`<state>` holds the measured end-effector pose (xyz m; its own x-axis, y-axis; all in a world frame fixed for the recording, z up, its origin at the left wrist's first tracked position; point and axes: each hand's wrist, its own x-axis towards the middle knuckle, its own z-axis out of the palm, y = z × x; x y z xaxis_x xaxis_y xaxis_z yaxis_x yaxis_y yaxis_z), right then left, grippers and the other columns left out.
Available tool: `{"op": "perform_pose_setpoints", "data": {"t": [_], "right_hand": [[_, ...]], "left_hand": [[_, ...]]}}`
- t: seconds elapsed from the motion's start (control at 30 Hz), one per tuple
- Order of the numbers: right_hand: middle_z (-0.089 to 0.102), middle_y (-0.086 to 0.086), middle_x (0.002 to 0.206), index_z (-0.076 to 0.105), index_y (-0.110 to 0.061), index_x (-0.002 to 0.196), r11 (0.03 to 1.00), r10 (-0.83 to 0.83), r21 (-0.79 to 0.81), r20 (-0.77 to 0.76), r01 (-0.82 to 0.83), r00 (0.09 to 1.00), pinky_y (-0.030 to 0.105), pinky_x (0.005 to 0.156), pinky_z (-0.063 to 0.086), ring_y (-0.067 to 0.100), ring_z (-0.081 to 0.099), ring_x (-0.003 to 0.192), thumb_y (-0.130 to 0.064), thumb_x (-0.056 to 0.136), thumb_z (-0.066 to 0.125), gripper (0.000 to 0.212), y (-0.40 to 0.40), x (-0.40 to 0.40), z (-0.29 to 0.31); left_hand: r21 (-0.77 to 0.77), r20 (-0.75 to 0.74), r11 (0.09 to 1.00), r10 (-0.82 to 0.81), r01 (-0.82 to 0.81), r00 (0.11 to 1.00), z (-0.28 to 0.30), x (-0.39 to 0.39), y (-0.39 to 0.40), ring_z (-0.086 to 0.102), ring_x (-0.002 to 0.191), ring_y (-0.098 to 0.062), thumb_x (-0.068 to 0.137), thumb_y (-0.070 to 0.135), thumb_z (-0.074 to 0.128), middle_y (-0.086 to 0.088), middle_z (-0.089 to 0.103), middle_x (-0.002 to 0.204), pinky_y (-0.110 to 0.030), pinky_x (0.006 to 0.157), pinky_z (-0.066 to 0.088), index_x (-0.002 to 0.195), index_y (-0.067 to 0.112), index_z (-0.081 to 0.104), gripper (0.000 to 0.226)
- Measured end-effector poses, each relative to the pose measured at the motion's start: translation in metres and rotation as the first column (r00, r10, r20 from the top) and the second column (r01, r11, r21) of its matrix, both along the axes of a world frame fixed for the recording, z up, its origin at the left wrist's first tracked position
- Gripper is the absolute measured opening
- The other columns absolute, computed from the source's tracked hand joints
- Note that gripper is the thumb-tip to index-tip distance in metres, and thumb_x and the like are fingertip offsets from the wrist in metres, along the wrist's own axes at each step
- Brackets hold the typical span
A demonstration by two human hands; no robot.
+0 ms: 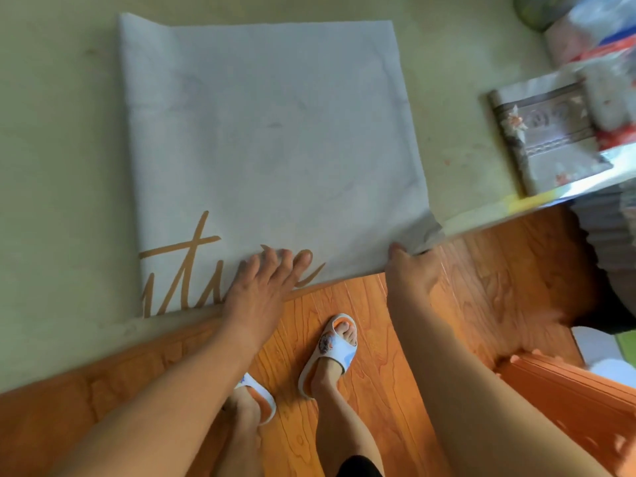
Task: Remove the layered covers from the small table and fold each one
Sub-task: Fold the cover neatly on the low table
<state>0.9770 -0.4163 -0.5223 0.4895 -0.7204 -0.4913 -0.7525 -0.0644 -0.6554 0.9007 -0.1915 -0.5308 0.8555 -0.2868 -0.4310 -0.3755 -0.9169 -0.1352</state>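
Pale green counter (69,166) over orange wood floor (344,425); grey lettered cloth cover (268,132) under flat left fingers (275,263), right fingers (399,256) pinching its corner

This looks like a lived-in room of a home. The floor (361,321) is orange wood-grain planking, and the person stands on it bare-legged in white house slippers (339,349). A low table (51,201) with a pale green top carries a folded patterned cloth (547,139) and a blurred heap of plastic bags and packages (599,46) at its far right corner. An orange ribbed plastic object (571,397) stands at the right edge.
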Motion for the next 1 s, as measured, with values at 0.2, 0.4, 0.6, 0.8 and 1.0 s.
{"op": "perform_pose_setpoints", "data": {"t": [0.2,0.4,0.6,0.8,1.0], "right_hand": [[0.063,0.004,0.084,0.057,-0.015,0.084,0.953,0.277,-0.108,-0.061,-0.282,0.959,0.044,0.076,0.055,0.032,0.064,0.084,-0.026,0.089,0.064,0.014,-0.001,-0.007,0.007],[0.061,0.005,0.076,0.060,-0.010,0.091,0.893,0.410,-0.184,-0.041,-0.410,0.911,0.027,0.056,0.042,0.027,0.059,0.070,-0.024,0.092,0.056,0.015,0.005,-0.007,0.040],[0.052,-0.007,0.070,0.055,-0.011,0.088,0.767,0.622,-0.308,0.144,-0.563,0.769,0.019,0.049,0.034,0.012,0.041,0.059,-0.017,0.099,0.054,0.012,0.056,-0.005,0.112],[0.048,-0.002,0.061,0.051,-0.003,0.072,0.658,0.753,-0.299,0.262,-0.691,0.604,0.021,0.049,0.031,0.006,0.040,0.055,-0.018,0.093,0.060,0.027,0.124,0.010,0.113],[0.053,-0.004,0.070,0.054,-0.014,0.074,0.572,0.818,-0.336,0.291,-0.748,0.496,0.009,0.055,0.034,-0.001,0.049,0.061,-0.005,0.091,0.061,0.021,0.137,0.000,0.109]], "left_hand": [[-0.097,-0.089,0.995,-0.022,0.013,0.996,0.012,-0.057,0.030,-0.005,0.155,-0.043,0.103,0.019,0.024,-0.023,-0.011,0.167,-0.056,0.125,0.003,0.157,0.006,-0.018,0.070],[-0.140,-0.129,0.975,0.157,-0.175,0.979,0.020,-0.051,0.008,-0.006,0.155,-0.037,0.101,0.017,0.028,-0.012,-0.004,0.169,-0.056,0.125,0.002,0.160,0.011,-0.010,0.071],[-0.153,-0.162,0.973,0.146,-0.171,0.976,0.031,-0.051,0.014,-0.015,0.154,-0.038,0.104,0.015,0.029,-0.016,-0.017,0.167,-0.057,0.125,0.000,0.158,0.011,-0.019,0.073],[-0.296,-0.200,0.890,0.298,-0.348,0.933,0.032,-0.048,0.009,-0.004,0.156,-0.037,0.100,0.033,0.040,-0.015,0.004,0.168,-0.056,0.125,0.000,0.160,0.019,-0.006,0.077],[-0.290,-0.222,0.844,0.399,-0.451,0.890,0.032,-0.044,-0.012,-0.004,0.154,-0.045,0.098,0.037,0.052,-0.020,0.006,0.167,-0.066,0.120,-0.005,0.160,0.024,-0.012,0.090]]}}
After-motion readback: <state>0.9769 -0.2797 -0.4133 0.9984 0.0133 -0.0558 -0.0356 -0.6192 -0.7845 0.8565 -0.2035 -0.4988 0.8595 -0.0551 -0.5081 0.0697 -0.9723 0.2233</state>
